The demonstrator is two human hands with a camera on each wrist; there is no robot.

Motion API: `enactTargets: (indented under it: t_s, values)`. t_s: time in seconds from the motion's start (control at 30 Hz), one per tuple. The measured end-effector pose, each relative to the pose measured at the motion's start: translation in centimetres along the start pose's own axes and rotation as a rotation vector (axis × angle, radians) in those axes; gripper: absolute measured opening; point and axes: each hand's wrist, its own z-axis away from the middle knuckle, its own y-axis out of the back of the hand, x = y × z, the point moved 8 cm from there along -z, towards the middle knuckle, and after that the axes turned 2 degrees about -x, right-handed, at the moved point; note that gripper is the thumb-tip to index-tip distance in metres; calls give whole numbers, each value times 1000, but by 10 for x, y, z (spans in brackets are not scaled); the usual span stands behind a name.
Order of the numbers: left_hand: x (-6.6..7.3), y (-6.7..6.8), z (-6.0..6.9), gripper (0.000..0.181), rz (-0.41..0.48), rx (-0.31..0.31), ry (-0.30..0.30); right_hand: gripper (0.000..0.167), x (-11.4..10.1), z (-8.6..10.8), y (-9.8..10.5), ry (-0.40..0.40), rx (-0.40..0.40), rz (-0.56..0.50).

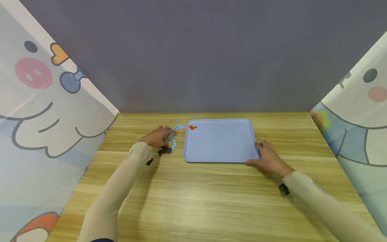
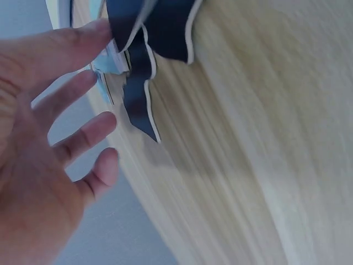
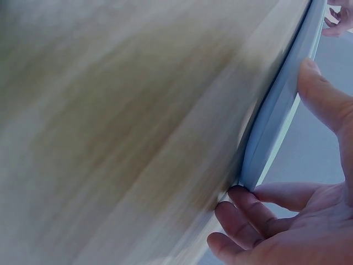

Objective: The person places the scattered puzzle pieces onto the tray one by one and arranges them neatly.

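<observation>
At the tray's left, my left hand (image 1: 157,136) pinches a light-blue flat piece (image 1: 171,137) between thumb and forefinger; the other fingers are spread in the left wrist view. Close by lie light-blue pieces (image 1: 179,126) and dark irregular pieces (image 1: 164,151); the left wrist view shows a dark piece (image 2: 139,102) on the wood. My right hand (image 1: 267,157) grips the near right corner of the light-blue tray (image 1: 222,141), thumb and fingers on its rim (image 3: 270,135). A small red piece (image 1: 192,127) sits inside the tray's far left corner.
The wooden table (image 1: 193,198) reaches back to a grey upright panel (image 1: 211,57). Curtains with cartoon prints stand at the left (image 1: 60,134) and right (image 1: 356,111). Black items (image 1: 284,189) hang at both wrists.
</observation>
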Motion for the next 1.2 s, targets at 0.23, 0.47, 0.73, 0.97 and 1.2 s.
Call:
enactTargets:
  t_s: [0.23, 0.47, 0.73, 0.97, 1.2]
  values:
    - [2, 0, 5, 55, 12, -23, -28, 99, 0, 0, -1, 3, 1, 1]
    - [-2, -3, -3, 49, -31, -24, -11, 99, 0, -1, -2, 7, -2, -1]
    - [-3, -4, -6, 51, -31, -5, -8, 98, -1, 0, -1, 9, 6, -4]
    - [-3, -5, -3, 52, -32, 9, -51, 98, -1, 0, 0, 7, 9, -7]
    - [0, -4, -3, 51, -28, 6, -78, 99, -2, 1, 0, 11, 6, -1]
